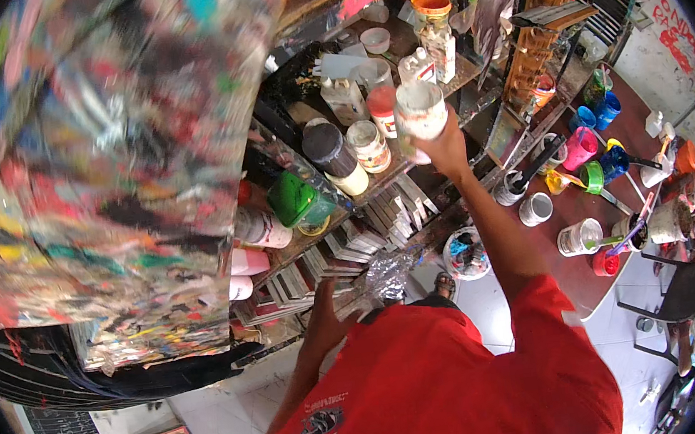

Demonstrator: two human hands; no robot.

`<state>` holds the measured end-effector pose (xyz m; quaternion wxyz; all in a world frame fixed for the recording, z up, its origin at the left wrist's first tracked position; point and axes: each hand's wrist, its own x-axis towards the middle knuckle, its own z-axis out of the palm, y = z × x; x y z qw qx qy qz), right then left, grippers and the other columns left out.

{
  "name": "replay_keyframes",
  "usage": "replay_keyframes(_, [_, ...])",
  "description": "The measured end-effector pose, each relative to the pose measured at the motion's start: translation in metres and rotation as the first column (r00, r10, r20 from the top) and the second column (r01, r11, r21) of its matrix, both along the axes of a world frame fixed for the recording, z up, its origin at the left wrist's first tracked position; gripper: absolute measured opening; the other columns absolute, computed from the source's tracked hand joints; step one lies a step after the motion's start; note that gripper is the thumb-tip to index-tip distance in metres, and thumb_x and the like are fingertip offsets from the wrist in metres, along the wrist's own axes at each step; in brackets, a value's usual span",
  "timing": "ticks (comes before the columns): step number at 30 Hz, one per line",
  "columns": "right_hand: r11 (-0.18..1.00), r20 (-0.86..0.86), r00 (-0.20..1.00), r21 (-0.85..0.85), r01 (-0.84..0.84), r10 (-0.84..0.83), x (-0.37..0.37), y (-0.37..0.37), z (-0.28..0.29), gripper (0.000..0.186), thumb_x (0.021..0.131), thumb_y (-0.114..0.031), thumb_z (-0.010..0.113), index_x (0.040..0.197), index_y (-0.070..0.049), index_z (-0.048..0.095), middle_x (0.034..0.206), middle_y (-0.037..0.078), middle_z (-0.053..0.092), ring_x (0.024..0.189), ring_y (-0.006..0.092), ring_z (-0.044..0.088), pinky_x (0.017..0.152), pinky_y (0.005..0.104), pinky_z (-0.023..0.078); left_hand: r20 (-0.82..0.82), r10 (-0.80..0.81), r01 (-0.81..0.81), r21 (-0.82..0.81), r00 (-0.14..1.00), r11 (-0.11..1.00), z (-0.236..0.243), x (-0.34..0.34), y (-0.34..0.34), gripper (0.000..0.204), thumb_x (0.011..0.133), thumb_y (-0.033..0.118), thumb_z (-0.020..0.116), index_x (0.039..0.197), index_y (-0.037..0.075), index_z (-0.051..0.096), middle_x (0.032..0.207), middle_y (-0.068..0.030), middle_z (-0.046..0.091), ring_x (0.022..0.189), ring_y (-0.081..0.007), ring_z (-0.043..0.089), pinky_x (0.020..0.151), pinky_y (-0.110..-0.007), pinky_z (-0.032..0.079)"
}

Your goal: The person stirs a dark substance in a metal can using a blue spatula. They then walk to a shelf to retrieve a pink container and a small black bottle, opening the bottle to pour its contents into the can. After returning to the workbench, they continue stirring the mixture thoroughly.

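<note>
My right hand (441, 141) is closed round a paint-stained white container (421, 108) at the front of a wooden shelf, beside a red-and-white pot (383, 113) and a cream-coloured pot (368, 146). A dark-topped jar (327, 154) and a green translucent container (295, 198) stand farther left, with white plastic bottles (344, 103) behind. My left hand (328, 323) hangs lower, its fingers apart and holding nothing visible, close to a slotted row of flat, stained slats or frames (359, 249) and crumpled clear plastic (389, 270).
A paint-smeared board (84, 175) fills the left. On the right, a reddish table (552, 260) holds several coloured cups (581, 144) and tools. A bucket (466, 254) stands on the tiled floor (486, 312), and a chair (670, 303) is at the far right.
</note>
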<state>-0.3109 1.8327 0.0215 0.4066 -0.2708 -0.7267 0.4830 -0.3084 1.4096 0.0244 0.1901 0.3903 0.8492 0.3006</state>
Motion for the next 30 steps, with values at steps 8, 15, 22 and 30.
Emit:
replay_keyframes(8, [0.998,-0.124,0.991,0.049,-0.048,0.054,-0.114,0.079,0.0,0.091,0.06,-0.031,0.09,0.13,0.002,0.042,0.119,0.021,0.062,0.112,0.0317,0.061,0.094,0.039,0.048,0.098,0.464,-0.442,-0.186,0.881,0.878,-0.011,0.073,-0.09,0.081,0.077,0.027,0.08,0.14,0.0,0.037,0.138,-0.0258,0.043,0.127,-0.0394,0.046,0.101,-0.045,0.045])
replay_keyframes(15, [0.986,-0.106,0.981,0.055,-0.158,0.163,-0.136,0.06,0.009,0.083,0.064,-0.028,0.088,0.129,0.001,0.044,0.117,0.018,0.064,0.106,0.027,0.063,0.093,0.0373,0.05,0.185,0.616,-0.552,-0.304,0.765,0.777,-0.006,0.122,-0.096,0.071,0.076,0.022,0.08,0.135,0.004,0.044,0.134,-0.0213,0.047,0.115,-0.0376,0.055,0.094,-0.043,0.049])
replay_keyframes(22, [0.982,-0.128,0.976,0.097,-0.164,0.176,-0.157,0.075,-0.014,0.082,0.064,-0.022,0.087,0.13,0.001,0.044,0.119,0.017,0.063,0.11,0.0263,0.062,0.096,0.0373,0.048,0.15,0.555,-0.483,-0.341,0.818,0.806,0.011,0.118,-0.08,0.069,0.077,0.025,0.078,0.134,0.004,0.046,0.131,-0.0202,0.051,0.116,-0.0361,0.056,0.096,-0.044,0.048])
replay_keyframes(30, [0.953,-0.216,0.932,-0.025,-0.303,0.291,-0.151,0.059,-0.001,0.086,0.064,-0.023,0.088,0.133,0.001,0.042,0.121,0.016,0.062,0.111,0.0249,0.061,0.096,0.037,0.048,0.177,0.596,-0.524,-0.326,0.783,0.787,0.0,0.141,-0.112,0.065,0.08,0.023,0.075,0.134,0.003,0.047,0.134,-0.0215,0.051,0.119,-0.0368,0.055,0.098,-0.044,0.046])
